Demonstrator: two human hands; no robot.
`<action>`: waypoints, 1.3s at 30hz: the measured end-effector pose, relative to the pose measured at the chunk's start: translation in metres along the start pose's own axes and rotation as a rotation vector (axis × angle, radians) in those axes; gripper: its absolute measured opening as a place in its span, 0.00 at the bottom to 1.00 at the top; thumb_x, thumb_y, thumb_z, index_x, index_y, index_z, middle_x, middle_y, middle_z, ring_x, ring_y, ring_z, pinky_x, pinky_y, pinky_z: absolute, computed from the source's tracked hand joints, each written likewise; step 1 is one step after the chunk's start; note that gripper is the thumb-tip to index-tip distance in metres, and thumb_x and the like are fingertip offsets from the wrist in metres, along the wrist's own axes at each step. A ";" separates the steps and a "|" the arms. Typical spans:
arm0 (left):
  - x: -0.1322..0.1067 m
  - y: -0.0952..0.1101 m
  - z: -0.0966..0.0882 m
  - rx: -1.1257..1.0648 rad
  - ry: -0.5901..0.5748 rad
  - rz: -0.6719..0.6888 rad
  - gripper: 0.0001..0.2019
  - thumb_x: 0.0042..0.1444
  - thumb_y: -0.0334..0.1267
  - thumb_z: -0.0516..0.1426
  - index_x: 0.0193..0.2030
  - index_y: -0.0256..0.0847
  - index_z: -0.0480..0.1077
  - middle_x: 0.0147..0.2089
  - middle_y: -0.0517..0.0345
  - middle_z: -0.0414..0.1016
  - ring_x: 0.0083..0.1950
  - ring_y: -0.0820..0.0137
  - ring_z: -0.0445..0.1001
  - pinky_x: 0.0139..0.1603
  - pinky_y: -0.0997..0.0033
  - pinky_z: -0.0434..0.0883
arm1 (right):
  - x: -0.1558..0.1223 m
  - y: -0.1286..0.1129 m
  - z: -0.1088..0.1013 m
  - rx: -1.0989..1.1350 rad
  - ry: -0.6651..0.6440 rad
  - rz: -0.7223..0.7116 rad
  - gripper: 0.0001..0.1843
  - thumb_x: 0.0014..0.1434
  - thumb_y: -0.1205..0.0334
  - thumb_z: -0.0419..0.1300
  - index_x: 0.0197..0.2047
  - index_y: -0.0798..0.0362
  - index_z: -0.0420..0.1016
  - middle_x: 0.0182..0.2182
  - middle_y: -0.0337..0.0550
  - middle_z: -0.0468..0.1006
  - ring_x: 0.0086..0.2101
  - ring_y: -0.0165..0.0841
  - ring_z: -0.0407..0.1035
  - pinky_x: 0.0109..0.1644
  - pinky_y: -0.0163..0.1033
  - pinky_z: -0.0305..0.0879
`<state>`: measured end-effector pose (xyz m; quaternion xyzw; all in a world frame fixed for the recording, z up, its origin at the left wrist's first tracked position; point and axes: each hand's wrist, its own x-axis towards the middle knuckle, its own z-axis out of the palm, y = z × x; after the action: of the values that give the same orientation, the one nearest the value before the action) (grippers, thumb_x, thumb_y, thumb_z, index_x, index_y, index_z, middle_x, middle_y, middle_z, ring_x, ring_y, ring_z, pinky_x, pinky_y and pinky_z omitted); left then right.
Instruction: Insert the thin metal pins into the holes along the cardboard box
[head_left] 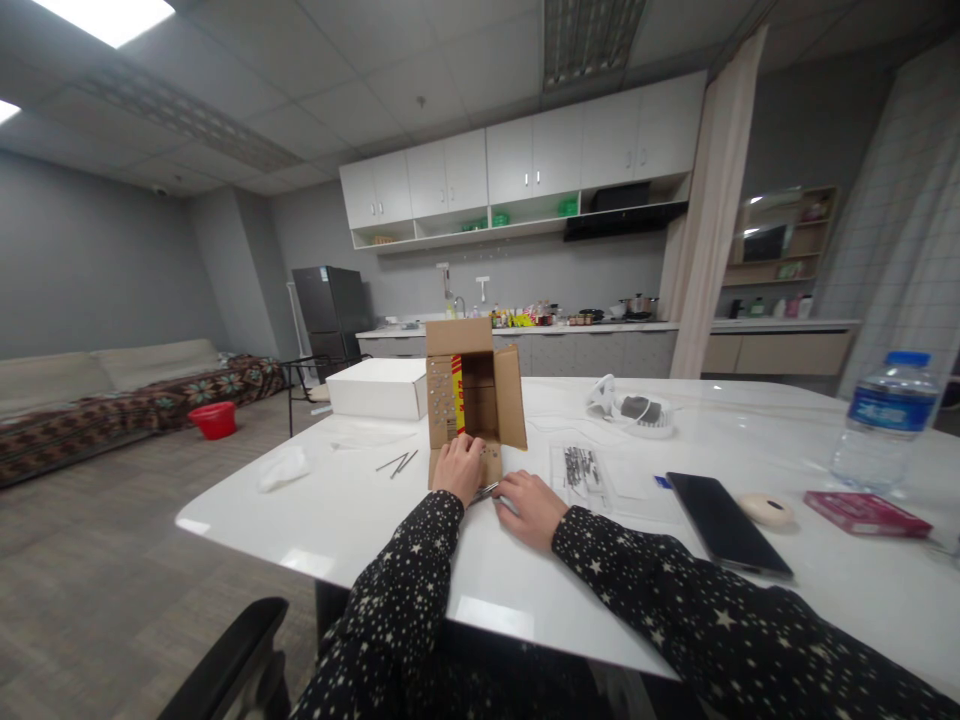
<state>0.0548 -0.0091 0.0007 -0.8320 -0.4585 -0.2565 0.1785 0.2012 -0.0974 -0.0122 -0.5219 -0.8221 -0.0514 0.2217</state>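
An open cardboard box [510, 400] stands upright on the white table, its opening towards me, with a yellow-and-red strip on the inner left. My left hand [459, 467] is at its lower flap, fingers curled and closed; what they grip is hidden. Small light bits dot the box's left side and lower flap. Close by, my right hand [531, 508] has its fingers bent together at the end of a thin metal piece [486, 491], which lies between both hands. It is too small to name. Right of the box sits a clear tray [556, 478] of small dark metal pieces.
A white box [377, 388] is left of the cardboard one. Thin metal rods [403, 464] and a crumpled white wrapper [283, 468] lie leftward. On the right are a phone [724, 522], a magenta box [866, 514], a water bottle [885, 425] and a coiled white cable [643, 416].
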 end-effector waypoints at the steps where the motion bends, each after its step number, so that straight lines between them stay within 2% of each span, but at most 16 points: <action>1: 0.000 0.000 -0.001 0.000 0.010 -0.001 0.12 0.57 0.28 0.50 0.46 0.42 0.67 0.44 0.52 0.68 0.46 0.64 0.67 0.47 0.63 0.60 | 0.000 0.000 0.000 0.002 0.001 0.000 0.10 0.60 0.65 0.53 0.41 0.54 0.74 0.38 0.45 0.73 0.42 0.34 0.64 0.47 0.38 0.55; 9: -0.002 0.000 -0.003 -0.035 0.029 -0.020 0.10 0.57 0.32 0.50 0.45 0.42 0.67 0.44 0.52 0.68 0.46 0.64 0.68 0.47 0.64 0.61 | 0.001 0.002 0.002 0.008 0.019 -0.003 0.10 0.59 0.64 0.53 0.40 0.54 0.74 0.38 0.44 0.74 0.42 0.35 0.64 0.48 0.38 0.56; 26: -0.003 -0.002 -0.004 -0.014 0.014 -0.146 0.07 0.59 0.36 0.49 0.40 0.40 0.68 0.42 0.50 0.70 0.46 0.61 0.67 0.46 0.60 0.61 | -0.001 0.000 -0.001 0.000 0.001 0.001 0.09 0.59 0.65 0.53 0.41 0.53 0.73 0.38 0.44 0.73 0.42 0.34 0.64 0.47 0.38 0.55; 32: -0.003 -0.002 -0.004 0.010 0.016 -0.129 0.09 0.61 0.36 0.48 0.41 0.40 0.68 0.42 0.51 0.71 0.45 0.62 0.68 0.46 0.62 0.60 | 0.000 -0.001 -0.002 0.007 -0.007 0.004 0.09 0.59 0.66 0.53 0.41 0.54 0.73 0.39 0.44 0.73 0.42 0.34 0.64 0.48 0.38 0.55; 39: -0.002 -0.001 -0.005 -0.034 0.078 -0.125 0.09 0.63 0.37 0.47 0.43 0.40 0.67 0.42 0.52 0.73 0.45 0.64 0.69 0.46 0.63 0.60 | 0.000 -0.002 -0.003 -0.002 -0.016 0.007 0.09 0.59 0.66 0.53 0.41 0.54 0.73 0.38 0.44 0.73 0.42 0.34 0.64 0.47 0.38 0.54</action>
<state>0.0516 -0.0123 0.0034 -0.7939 -0.4978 -0.3071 0.1659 0.2004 -0.0996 -0.0091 -0.5254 -0.8220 -0.0472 0.2147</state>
